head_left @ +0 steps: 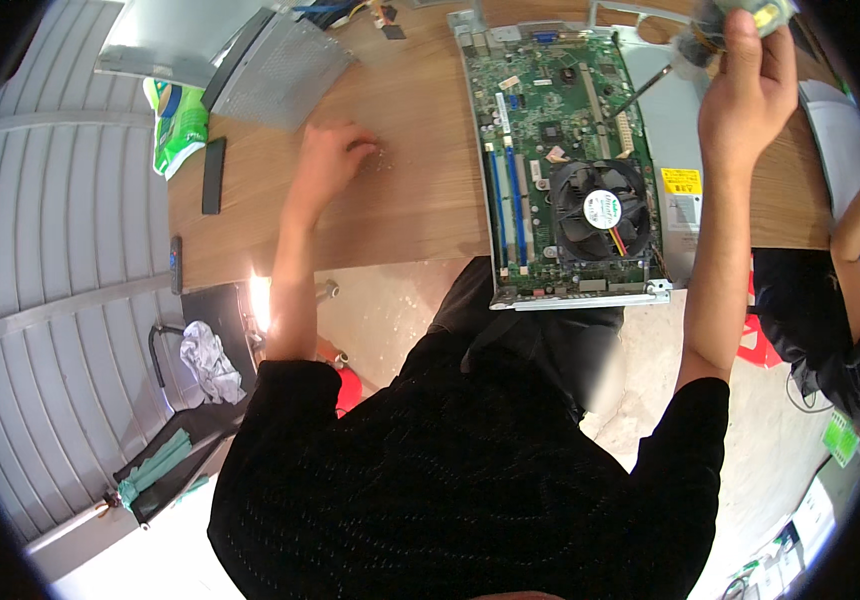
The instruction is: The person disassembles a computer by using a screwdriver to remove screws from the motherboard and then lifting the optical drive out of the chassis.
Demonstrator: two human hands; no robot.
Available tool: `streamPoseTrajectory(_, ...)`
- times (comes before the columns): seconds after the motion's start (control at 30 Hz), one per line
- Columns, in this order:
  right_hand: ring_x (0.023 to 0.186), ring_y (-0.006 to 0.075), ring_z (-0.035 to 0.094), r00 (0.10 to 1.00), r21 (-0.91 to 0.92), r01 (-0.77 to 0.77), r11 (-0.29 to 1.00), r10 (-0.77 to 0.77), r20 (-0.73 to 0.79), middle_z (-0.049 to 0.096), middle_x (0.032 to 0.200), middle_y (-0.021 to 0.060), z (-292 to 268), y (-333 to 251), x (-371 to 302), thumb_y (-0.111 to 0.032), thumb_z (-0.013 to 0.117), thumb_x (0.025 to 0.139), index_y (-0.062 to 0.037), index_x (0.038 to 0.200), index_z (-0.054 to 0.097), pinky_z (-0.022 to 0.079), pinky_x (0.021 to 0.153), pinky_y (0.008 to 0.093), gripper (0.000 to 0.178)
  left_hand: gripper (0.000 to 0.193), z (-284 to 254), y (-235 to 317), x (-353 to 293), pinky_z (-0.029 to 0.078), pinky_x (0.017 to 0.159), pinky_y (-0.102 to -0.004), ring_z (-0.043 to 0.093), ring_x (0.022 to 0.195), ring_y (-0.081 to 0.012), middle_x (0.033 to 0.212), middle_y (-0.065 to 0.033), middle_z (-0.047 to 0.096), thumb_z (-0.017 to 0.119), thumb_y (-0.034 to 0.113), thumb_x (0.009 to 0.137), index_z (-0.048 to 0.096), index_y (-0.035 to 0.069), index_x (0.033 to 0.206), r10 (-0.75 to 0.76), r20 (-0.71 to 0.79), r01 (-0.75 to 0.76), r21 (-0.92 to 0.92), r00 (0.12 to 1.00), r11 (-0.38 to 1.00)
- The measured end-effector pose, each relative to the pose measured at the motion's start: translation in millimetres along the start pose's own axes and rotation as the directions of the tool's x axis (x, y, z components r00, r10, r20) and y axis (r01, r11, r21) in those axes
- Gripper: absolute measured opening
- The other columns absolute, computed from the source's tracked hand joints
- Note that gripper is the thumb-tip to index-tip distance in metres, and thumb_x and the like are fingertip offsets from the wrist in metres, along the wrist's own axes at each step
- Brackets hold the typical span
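Note:
My right hand (750, 95) is wrapped round a power screwdriver (700, 45), whose body is partly cut off at the top edge. Its long thin bit slants down and left over a green motherboard (575, 110); whether the tip touches the board I cannot tell. The board sits in a metal computer chassis (675, 110) and carries a black cooling fan (602, 205) at its near end. My left hand (330, 160) is over the wooden table (420, 190), left of the chassis, fingers curled together. Tiny specks show by its fingertips, too small to name.
At the back left stand grey metal panels (280, 75), with a green-white packet (180, 125) and a flat black bar (214, 175) beside them. A remote control (177, 265) lies at the table's left edge. Another person's arm (855, 235) is at the far right.

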State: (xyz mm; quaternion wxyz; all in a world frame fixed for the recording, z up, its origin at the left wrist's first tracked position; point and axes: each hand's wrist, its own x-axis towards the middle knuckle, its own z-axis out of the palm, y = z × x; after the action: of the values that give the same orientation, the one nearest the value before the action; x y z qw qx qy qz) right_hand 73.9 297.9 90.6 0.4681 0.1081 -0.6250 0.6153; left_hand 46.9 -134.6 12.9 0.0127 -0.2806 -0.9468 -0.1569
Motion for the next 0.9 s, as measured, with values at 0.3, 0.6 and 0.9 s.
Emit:
streamPoseTrajectory(0.3,0.085,0.0072,0.056,0.996,0.034,-0.048,0.998,0.045,0.075,0.063,0.104,0.0016,15.2,-2.7,-2.7,-0.026,0.066,0.101,0.0004,0.134,0.056,0.045,0.069,0.0233,0.044,0.014,-9.1,29.1,19.4,0.051,0.076,-0.0344,0.068,0.082,-0.0234,0.089,-0.0140,0.074,0.074,0.010,0.089,0.074,0.000,0.098,-0.168,-0.060,0.151,-0.227,0.984,0.962)
streamPoseTrajectory(0.6,0.087,0.0084,0.057,0.972,0.017,-0.100,0.995,0.094,0.213,0.063,0.106,0.0038,17.8,3.3,-11.4,-0.022,0.069,0.099,0.0044,0.136,0.053,0.045,0.072,0.0229,0.049,0.018,7.8,62.1,73.6,0.048,0.073,-0.0293,0.058,0.077,-0.0133,0.086,-0.0050,0.069,0.070,0.014,0.096,0.070,-0.001,0.106,-0.087,-0.024,0.068,-0.431,0.996,0.900)
streamPoseTrajectory(0.9,0.077,0.0062,0.056,0.965,-0.059,-0.094,0.994,0.105,0.242,0.062,0.096,0.0014,20.3,-2.3,-7.9,-0.020,0.067,0.099,0.0029,0.134,0.054,0.045,0.065,0.0215,0.044,0.018,13.7,77.8,86.5,0.046,0.070,-0.0257,0.054,0.077,-0.0075,0.083,0.0018,0.063,0.068,0.016,0.099,0.069,-0.002,0.104,-0.068,-0.023,0.042,-0.577,0.997,0.815)
